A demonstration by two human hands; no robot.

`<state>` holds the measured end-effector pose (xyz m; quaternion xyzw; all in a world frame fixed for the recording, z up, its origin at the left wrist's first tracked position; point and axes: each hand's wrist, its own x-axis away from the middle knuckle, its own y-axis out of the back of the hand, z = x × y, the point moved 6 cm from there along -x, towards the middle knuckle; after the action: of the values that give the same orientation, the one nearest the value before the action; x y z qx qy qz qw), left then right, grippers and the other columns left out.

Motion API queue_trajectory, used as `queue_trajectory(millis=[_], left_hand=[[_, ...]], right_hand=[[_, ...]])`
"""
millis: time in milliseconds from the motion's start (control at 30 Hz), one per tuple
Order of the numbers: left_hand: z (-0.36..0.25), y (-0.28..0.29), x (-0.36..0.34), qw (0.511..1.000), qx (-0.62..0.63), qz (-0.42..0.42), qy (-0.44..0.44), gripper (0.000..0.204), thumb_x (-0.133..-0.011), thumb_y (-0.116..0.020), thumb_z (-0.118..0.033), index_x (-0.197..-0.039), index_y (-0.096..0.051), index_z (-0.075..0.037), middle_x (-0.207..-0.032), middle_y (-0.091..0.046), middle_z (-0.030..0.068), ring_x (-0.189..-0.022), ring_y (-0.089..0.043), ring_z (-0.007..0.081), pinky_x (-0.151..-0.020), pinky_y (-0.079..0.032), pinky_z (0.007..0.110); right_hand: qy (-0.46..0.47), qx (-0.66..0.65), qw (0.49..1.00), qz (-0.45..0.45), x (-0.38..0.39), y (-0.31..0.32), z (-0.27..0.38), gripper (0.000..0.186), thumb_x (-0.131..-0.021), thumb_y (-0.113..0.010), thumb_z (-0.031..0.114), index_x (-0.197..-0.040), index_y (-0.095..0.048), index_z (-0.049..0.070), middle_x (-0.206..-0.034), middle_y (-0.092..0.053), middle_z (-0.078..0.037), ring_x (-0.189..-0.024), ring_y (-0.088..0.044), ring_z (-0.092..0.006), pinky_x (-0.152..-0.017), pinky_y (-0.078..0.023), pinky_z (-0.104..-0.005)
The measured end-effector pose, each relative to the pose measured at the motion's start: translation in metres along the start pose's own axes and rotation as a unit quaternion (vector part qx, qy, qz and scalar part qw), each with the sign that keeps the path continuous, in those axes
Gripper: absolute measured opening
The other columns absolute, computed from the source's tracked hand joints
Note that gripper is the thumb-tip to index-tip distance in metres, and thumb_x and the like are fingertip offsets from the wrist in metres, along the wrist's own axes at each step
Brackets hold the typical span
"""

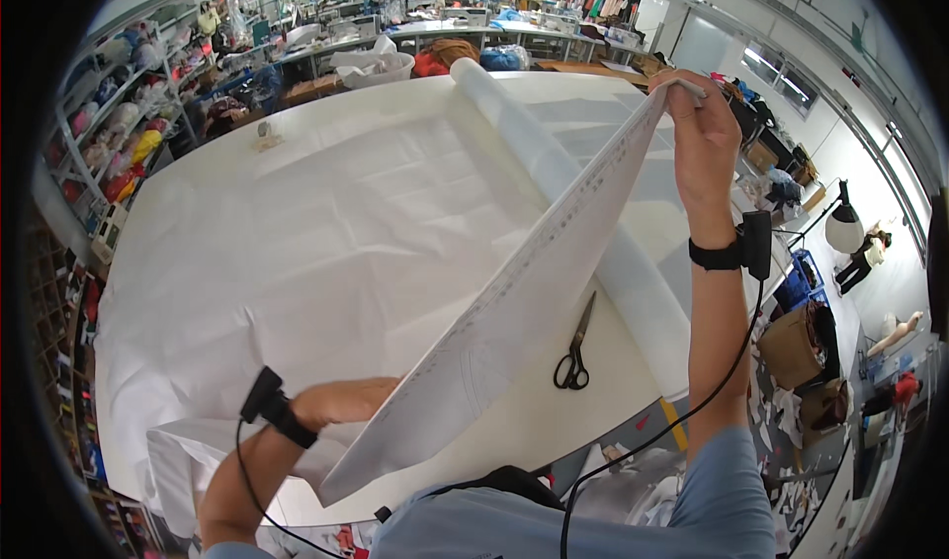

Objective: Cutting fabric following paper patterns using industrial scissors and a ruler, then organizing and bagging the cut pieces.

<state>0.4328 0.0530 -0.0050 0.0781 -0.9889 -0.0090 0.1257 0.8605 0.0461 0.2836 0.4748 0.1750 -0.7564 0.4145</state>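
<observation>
The printed white sheet (524, 307) slants across the middle of the frame, raised above the counter (618, 381) from upper right to lower left, a band of dark marks running along its long left edge. To handle it well, I'd have both hands share the tension evenly, just enough to flatten the sag without creasing or tearing the corner; turning the marked edge gently should also help in checking that it runs straight. The lower end would be best lifted clear of the wrinkled white material (326, 233) spread over the left of the frame, so that it does not drag, and away from the black-handled scissors (571, 369), which lie right of centre near the pale roll (647, 302). The right hand (707, 134) is raised at the upper right, its forearm nearly upright and the wrist bent inward; its grip pinches the sheet's top corner between thumb and fingers. The left hand (346, 401) sits low, at the lower left, with its forearm angled up and the hand turned rightward, fingers reaching behind the sheet. Since they are hidden there, I cannot tell whether that grip is spread or pressed together.
</observation>
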Motion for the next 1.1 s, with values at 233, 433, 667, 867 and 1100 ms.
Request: queue_trajectory(millis=[233,433,667,867,1100], left_hand=[[-0.070,0.012,-0.014,0.977,0.086,-0.171,-0.091,0.046,-0.089,-0.081,-0.012,-0.130,-0.063,0.002,-0.113,-0.071,0.0036,-0.100,-0.063,0.0105,-0.094,-0.051,0.028],[-0.139,0.036,0.027,0.878,-0.158,-0.415,-0.177,0.034,-0.091,-0.079,-0.009,-0.120,-0.066,0.003,-0.100,-0.073,0.0052,-0.087,-0.063,0.0097,-0.082,-0.052,0.027],[-0.139,0.014,0.024,0.919,-0.152,-0.298,-0.207,0.046,-0.090,-0.076,-0.002,-0.133,-0.061,0.001,-0.110,-0.072,0.0096,-0.101,-0.065,0.0144,-0.091,-0.051,0.030],[-0.139,-0.006,0.018,0.966,-0.082,-0.193,-0.152,0.068,-0.087,-0.073,0.004,-0.150,-0.049,-0.004,-0.130,-0.068,0.0132,-0.117,-0.062,0.0174,-0.099,-0.048,0.030],[-0.135,-0.012,0.004,0.991,-0.070,-0.070,-0.093,0.058,-0.082,-0.083,0.001,-0.136,-0.062,0.002,-0.107,-0.077,0.0107,-0.097,-0.068,0.0120,-0.088,-0.052,0.026]], right_hand=[[0.044,-0.060,0.997,-0.006,0.012,0.033,0.007,0.016,-0.105,-0.058,0.008,-0.114,-0.067,-0.002,-0.115,-0.072,-0.012,-0.108,-0.068,-0.0184,-0.097,-0.051,-0.0323],[-0.082,-0.100,0.991,0.038,0.031,0.055,-0.018,0.026,-0.109,-0.052,0.019,-0.114,-0.068,-0.001,-0.116,-0.071,-0.012,-0.108,-0.067,-0.0185,-0.097,-0.051,-0.0346],[-0.137,0.048,0.985,0.093,0.049,0.040,-0.015,0.021,-0.105,-0.058,0.016,-0.116,-0.070,0.002,-0.115,-0.072,-0.007,-0.105,-0.067,-0.0163,-0.090,-0.052,-0.0312],[0.045,0.105,0.943,0.313,0.077,-0.071,0.085,0.032,-0.081,-0.078,0.003,-0.113,-0.071,0.002,-0.109,-0.074,-0.013,-0.100,-0.071,-0.0264,-0.088,-0.055,-0.0346],[0.068,-0.008,0.797,0.601,0.128,-0.184,0.100,0.052,-0.076,-0.089,0.033,-0.117,-0.072,0.006,-0.106,-0.073,-0.014,-0.102,-0.068,-0.0350,-0.088,-0.055,-0.0399]])
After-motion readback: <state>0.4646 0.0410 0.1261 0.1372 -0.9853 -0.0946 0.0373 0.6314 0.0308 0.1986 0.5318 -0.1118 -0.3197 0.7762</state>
